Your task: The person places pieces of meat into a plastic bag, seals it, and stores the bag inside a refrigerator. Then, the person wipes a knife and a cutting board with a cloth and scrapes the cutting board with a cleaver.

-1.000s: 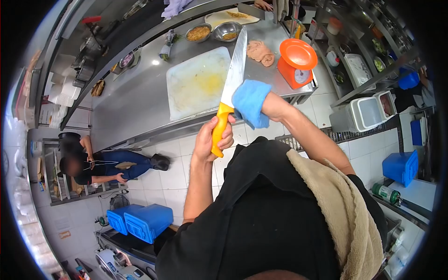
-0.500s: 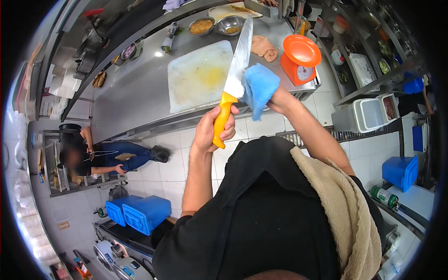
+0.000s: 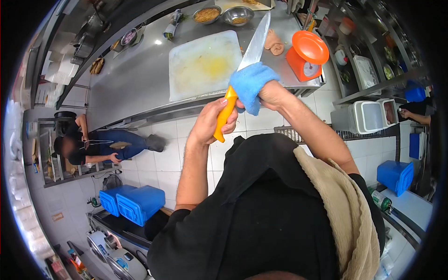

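My left hand is wrapped round the yellow handle of a large knife, its blade pointing up and to the right. Around the lower blade, by the handle, lies a blue cloth. My right hand holds this cloth against the blade, and its fingers are partly hidden by the fabric. Behind the knife a white cutting board with a yellow stain lies on the steel table.
An orange scale stands at the table's right end, beside a pinkish folded item. Two metal bowls hold shredded food at the back. A person is at the left, another at far right. Blue bins stand lower left.
The cloth was lifted off to the right of the blade half a second ago and now covers its lower part. Knife and both hands have shifted slightly; the whole view has moved a little.
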Demonstrator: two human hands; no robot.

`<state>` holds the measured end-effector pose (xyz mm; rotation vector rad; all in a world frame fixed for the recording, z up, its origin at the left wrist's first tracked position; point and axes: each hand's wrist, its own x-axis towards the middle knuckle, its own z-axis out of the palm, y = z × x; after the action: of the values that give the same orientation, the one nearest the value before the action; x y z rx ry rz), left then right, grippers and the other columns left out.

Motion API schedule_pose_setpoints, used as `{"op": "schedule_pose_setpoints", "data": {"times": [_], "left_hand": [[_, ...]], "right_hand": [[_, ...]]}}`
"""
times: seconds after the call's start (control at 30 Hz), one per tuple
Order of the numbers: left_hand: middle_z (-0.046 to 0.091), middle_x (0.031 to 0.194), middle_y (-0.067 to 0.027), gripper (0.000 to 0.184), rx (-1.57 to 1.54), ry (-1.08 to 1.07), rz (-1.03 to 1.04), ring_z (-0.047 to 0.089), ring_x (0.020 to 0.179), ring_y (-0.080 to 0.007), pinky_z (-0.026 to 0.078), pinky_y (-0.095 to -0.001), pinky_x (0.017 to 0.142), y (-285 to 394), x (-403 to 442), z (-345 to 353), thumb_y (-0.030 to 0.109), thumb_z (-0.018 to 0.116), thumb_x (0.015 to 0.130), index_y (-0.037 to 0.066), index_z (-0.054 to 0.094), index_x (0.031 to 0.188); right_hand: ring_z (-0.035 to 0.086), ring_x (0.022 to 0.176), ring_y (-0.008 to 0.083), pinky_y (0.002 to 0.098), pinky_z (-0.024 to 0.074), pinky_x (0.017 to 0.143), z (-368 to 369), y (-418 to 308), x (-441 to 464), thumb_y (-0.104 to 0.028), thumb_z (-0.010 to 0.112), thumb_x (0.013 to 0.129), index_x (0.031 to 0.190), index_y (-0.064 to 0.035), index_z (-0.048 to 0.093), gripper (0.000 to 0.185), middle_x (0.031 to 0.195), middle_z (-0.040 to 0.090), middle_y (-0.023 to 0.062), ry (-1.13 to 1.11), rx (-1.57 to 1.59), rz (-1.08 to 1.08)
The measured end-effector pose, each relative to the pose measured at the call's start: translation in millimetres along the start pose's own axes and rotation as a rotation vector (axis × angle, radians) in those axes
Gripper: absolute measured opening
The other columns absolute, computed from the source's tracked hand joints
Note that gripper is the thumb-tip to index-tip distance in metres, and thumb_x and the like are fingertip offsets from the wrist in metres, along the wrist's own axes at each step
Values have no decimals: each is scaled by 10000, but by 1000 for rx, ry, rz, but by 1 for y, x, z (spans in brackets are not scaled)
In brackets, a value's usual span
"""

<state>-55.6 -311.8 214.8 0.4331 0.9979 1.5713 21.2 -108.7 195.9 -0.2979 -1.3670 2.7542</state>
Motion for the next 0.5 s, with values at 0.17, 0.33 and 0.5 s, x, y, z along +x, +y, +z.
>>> {"op": "schedule_pose_setpoints", "data": {"times": [0.17, 0.33, 0.5], "left_hand": [[504, 708, -36, 424, 60, 4, -17, 405, 496, -82, 355, -242, 467, 11, -6, -1, 333, 444, 1067, -56, 577, 1169], [506, 696, -26, 422, 44, -22, -61, 402, 487, -79, 352, -240, 457, 14, -8, -9, 323, 442, 1067, -63, 576, 1169], [505, 697, -27, 416, -40, 68, -4, 399, 486, -82, 337, -243, 458, 14, -5, -20, 322, 429, 1064, -57, 572, 1160]], "right_hand": [[656, 632, 134, 283, 543, 528, 7, -14, -7, -117, 731, 875, 938, -23, 702, 117, 814, 688, 75, -1, -132, 26], [614, 555, 132, 277, 480, 457, 11, -39, -19, -112, 725, 838, 918, -4, 720, 135, 744, 678, 77, -112, -433, 111], [606, 580, 122, 271, 471, 486, -57, -14, -19, -125, 724, 839, 885, -14, 707, 121, 757, 675, 59, -332, -581, 76]]}}
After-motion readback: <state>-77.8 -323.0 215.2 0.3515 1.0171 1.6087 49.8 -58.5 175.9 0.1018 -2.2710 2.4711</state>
